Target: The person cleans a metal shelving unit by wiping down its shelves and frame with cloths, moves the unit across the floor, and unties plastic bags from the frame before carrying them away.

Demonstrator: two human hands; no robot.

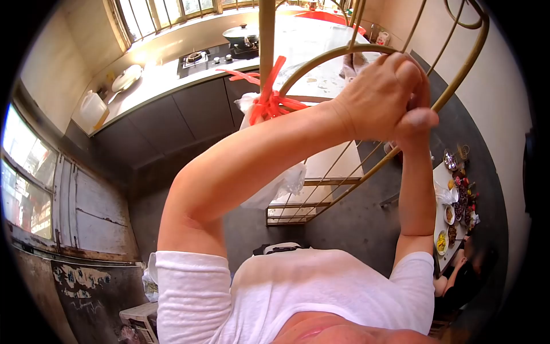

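Note:
My left hand (pixel 382 92) is closed in a fist, its forearm reaching across in front of me. Against it, my right hand (pixel 417 123) is also closed, with the thumb showing. The two hands meet, and anything between their fingers is hidden. Right at the hands is a gold-brown metal rack (pixel 455 94) with curved tubes and thin bars, standing tall and seen from above. A red plastic strip (pixel 272 103) is tied around its upright post, with a white plastic bag (pixel 286 183) hanging beside it.
A counter (pixel 152 86) along the far wall bears a gas stove (pixel 197 60), a lidded pan (pixel 240 34) and a plastic jug (pixel 93 109). At right, a table (pixel 438 212) holds several dishes, and a person in black (pixel 467 281) sits beside it.

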